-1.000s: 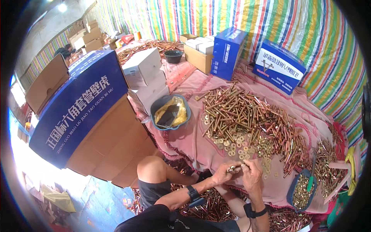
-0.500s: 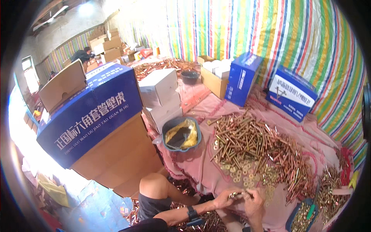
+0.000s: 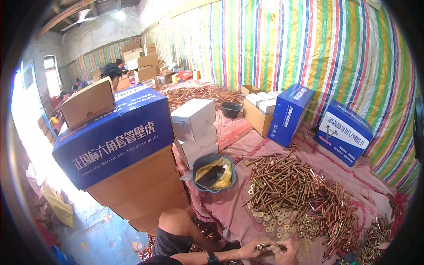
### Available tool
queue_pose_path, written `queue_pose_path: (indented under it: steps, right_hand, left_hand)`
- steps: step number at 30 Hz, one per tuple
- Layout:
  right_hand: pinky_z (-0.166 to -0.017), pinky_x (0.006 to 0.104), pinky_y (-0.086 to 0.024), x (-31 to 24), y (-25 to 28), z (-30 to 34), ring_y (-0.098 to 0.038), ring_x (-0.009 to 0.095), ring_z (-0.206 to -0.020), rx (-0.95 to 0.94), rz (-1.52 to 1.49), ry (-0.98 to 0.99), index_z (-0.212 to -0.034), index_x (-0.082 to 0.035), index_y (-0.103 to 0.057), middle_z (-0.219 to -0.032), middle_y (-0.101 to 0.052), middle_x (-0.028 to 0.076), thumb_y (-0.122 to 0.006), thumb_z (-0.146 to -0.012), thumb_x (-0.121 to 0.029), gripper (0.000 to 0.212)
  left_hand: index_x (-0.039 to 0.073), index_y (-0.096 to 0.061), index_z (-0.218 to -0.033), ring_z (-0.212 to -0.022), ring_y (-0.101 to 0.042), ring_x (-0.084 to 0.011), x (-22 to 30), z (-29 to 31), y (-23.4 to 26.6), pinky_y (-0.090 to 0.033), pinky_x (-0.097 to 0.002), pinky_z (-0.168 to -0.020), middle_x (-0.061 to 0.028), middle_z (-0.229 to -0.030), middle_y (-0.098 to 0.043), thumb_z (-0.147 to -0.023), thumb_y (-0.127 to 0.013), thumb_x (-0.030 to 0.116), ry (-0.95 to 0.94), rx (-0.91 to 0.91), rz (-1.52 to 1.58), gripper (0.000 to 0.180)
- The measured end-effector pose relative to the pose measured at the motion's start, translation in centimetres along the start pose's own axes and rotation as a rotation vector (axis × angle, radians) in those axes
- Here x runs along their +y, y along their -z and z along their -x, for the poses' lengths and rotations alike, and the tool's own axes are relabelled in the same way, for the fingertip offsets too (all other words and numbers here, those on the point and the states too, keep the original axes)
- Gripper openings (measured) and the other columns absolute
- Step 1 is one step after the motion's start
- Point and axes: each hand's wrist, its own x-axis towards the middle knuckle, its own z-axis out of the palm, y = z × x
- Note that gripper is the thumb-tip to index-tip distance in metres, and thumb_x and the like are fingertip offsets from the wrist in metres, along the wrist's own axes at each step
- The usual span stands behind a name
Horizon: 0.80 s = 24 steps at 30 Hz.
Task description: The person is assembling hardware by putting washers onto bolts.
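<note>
At the lower edge, my left hand is closed around a small shiny metal fastener, too small and partly covered to tell its exact kind. My right hand meets it from the right, thumb and fingers pinched together at the fastener's end; what they grip is hidden. Just beyond both hands, flat ring washers lie scattered on the pink cloth. Small nuts lie to their right. A large heap of long coppery bolts spreads behind them.
A grey tub with a yellow bag stands left of the bolts. Tall blue and brown cartons rise at left, beside stacked white boxes. More blue cartons line the striped sheet wall. Other people sit far back.
My view has tilted upward, so everything appears lower, and the hands are now near the bottom edge. Both hands stay together at the small metal fastener.
</note>
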Motion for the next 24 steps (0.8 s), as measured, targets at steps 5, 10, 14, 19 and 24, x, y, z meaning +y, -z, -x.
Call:
queue_pose_path:
  steps: [5,10,14,19,24]
  right_hand:
    - [-0.080,0.0413,-0.054,0.1,0.6,-0.5,-0.068,0.034,-0.090,-0.021,-0.056,0.319,-0.103,-0.004,-0.072,-0.097,-0.070,0.016,-0.073,-0.092,-0.012,0.014]
    - [-0.079,0.0418,-0.054,-1.1,1.1,0.0,-0.068,0.033,-0.089,-0.016,-0.049,0.339,-0.102,-0.004,-0.072,-0.097,-0.069,0.015,-0.072,-0.093,-0.011,0.012]
    - [-0.075,0.0420,-0.053,-1.5,0.1,0.7,-0.066,0.033,-0.085,0.093,-0.045,0.239,-0.096,-0.003,-0.070,-0.095,-0.069,0.014,-0.075,-0.091,-0.014,0.014]
    - [-0.071,0.0417,-0.053,-0.2,-1.0,0.4,-0.065,0.031,-0.079,0.177,-0.069,0.097,-0.091,-0.003,-0.067,-0.089,-0.068,0.013,-0.084,-0.084,-0.019,0.025]
    - [-0.068,0.0399,-0.053,3.1,-2.2,-0.2,-0.065,0.028,-0.075,0.208,-0.070,0.168,-0.088,-0.005,-0.066,-0.083,-0.067,0.012,-0.087,-0.082,-0.023,0.029]
  left_hand:
    - [0.004,-0.061,-0.131,-0.109,-0.064,-0.0307,0.9,0.2,0.0,-0.050,-0.0400,-0.093,-0.0171,-0.117,-0.067,-0.090,-0.056,0.002,0.108,0.012,-0.051,0.041]
    - [0.004,-0.066,-0.125,-0.103,-0.067,-0.0327,2.4,0.6,-0.2,-0.053,-0.0419,-0.088,-0.0190,-0.110,-0.070,-0.093,-0.052,0.003,0.106,0.061,-0.180,0.035]
    - [0.004,-0.066,-0.125,-0.104,-0.066,-0.0324,2.9,0.2,-0.3,-0.053,-0.0412,-0.090,-0.0181,-0.110,-0.070,-0.091,-0.050,0.001,0.160,0.035,-0.090,0.037]
    - [0.005,-0.067,-0.126,-0.109,-0.065,-0.0309,4.3,-0.4,0.0,-0.052,-0.0407,-0.094,-0.0172,-0.114,-0.070,-0.092,-0.052,0.003,0.134,0.074,-0.020,0.037]
    - [0.005,-0.067,-0.126,-0.105,-0.066,-0.0328,4.5,-0.6,0.1,-0.052,-0.0421,-0.091,-0.0173,-0.113,-0.069,-0.093,-0.056,0.006,0.165,0.044,-0.021,0.034]
